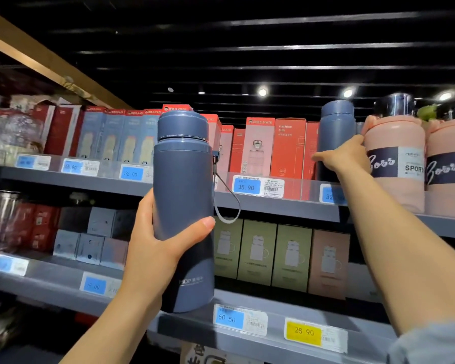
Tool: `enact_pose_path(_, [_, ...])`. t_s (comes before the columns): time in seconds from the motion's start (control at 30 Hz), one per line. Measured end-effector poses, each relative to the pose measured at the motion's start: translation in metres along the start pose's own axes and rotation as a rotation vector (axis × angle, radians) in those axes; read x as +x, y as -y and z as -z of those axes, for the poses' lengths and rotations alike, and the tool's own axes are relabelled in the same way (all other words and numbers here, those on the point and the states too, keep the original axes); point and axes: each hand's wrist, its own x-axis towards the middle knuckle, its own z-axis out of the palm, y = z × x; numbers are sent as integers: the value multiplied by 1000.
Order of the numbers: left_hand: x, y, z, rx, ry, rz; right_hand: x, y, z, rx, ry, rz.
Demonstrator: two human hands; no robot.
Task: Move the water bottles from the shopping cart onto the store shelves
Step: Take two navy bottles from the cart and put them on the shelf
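My left hand (153, 248) grips a tall slate-blue water bottle (184, 179) around its middle and holds it upright in front of the shelves. A grey wrist strap (230, 206) hangs from its right side. A second, matching blue bottle (335, 127) stands on the upper shelf (273, 204) at the right. My right hand (347, 157) is on that bottle, thumb across its front and fingers going round its right side, next to a pink bottle (395, 164). The shopping cart is out of view.
Red boxed cups (286, 148) fill the upper shelf between the two blue bottles. More pink bottles (449, 166) stand at the far right. The lower shelf (247, 298) holds green and pink boxes (292, 256). Price tags line the shelf edges.
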Motion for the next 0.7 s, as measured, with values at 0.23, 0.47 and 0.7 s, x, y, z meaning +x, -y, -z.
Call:
enact_pose_path(0.23, [5,0,-2,-46,11,16,-3,-8,7,-69,-32,24])
enact_pose_path(0.47, [4,1,-7,-32,48,-12,-10,-7,5,-152,-76,75])
enact_pose_path(0.7, [9,-3,-6,-37,75,-17,-16,-6,11,-321,-158,126])
